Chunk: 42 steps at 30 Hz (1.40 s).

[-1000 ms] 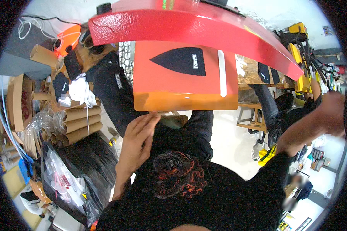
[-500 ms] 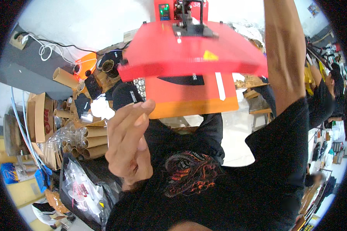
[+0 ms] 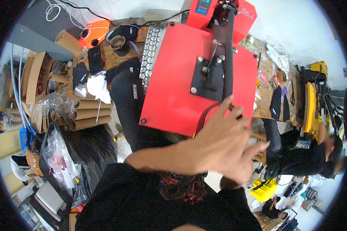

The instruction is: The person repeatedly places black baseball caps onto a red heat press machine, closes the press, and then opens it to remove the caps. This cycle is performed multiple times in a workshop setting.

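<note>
Red heat press [image 3: 169, 92] is sitting at 12 o'c of view ctr, its flat top plate filling the upper middle; ctrl box w/ small lit display [image 3: 202, 7] is standing at its 12. Blk lever [image 3: 229, 50] is running down over the plate toward 6 o'c. L hand [image 3: 227, 144] is resting at the lever's lower end: palm down, approx half open, fingers spread + a bit bent, thumb sticking out to 3 o'c. Can't tell if it's actually gripping, b/c the hand is covering the contact. L forearm is lying across the chest from 8 o'c. R hand is hiding under/behind L hand; only a patch of skin is showing above the R sleeve [image 3: 241, 200], so can't tell how open it is or what it's holding.

Patterned strip [image 3: 152, 50] is lying just beside the press at its 10. Blk cloth pcs [image 3: 127, 90] w/ white labels are lying at its 9. Further out at 9, cardboard tubes [image 3: 90, 115] are lying stacked; orange item [image 3: 92, 34] is sitting at 10–11 on the wooden bench [image 3: 133, 48]. Co-worker [image 3: 304, 159] in blk is working at 3–4 o'c, w/ yellow bag [image 3: 264, 189] lying near, at 4–5.
</note>
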{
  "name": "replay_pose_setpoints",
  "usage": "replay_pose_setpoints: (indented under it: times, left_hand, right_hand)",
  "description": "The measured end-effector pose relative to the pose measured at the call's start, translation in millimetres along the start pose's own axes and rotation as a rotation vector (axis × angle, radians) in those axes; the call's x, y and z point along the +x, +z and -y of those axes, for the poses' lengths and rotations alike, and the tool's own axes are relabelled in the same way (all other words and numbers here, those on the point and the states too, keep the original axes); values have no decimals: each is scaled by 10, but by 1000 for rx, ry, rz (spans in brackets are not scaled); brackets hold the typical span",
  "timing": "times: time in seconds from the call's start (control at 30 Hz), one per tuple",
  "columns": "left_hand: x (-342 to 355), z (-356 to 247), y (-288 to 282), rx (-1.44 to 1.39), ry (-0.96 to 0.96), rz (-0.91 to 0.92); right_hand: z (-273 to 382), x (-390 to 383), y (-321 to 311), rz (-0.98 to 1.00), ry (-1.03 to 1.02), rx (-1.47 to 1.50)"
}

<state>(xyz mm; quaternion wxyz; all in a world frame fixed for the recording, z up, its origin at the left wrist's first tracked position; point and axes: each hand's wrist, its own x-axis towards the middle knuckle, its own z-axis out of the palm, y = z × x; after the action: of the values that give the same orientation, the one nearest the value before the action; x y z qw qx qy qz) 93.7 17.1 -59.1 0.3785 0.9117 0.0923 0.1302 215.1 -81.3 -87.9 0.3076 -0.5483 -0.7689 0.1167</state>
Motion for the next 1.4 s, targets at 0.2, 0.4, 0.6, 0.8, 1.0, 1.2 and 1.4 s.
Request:
replay_pose_setpoints:
  times: [0.2, 0.4, 0.6, 0.8, 1.0, 1.2, 1.4]
  left_hand:
    - [-69, 252, 220, -246, 25, -92]
    - [-85, 562, 389, -315, 61, -90]
    - [-20, 557, 263, -354, 80, -85]
    - [-428, 593, 220, -263, 248, -389]
    - [-540, 864, 812, -149, 369, -750]
    - [-477, 910, 953, -138, 399, -909]
    - [-504, 736, 918, -237, 293, -962]
  right_hand:
    - [-515, -80, 374, 180, 111, 229]
    - [-535, -75, 365, 262, 124, 277]
    - [-241, -46, 290, 214, 114, 204]
    - [-54, -236, 312, -304, 36, 250]
    - [-334, -440, 813, -745, -211, 206]
    - [-520, -326, 867, -869, -346, 321]
    - [-84, -169, 936, -1216, -39, 391]
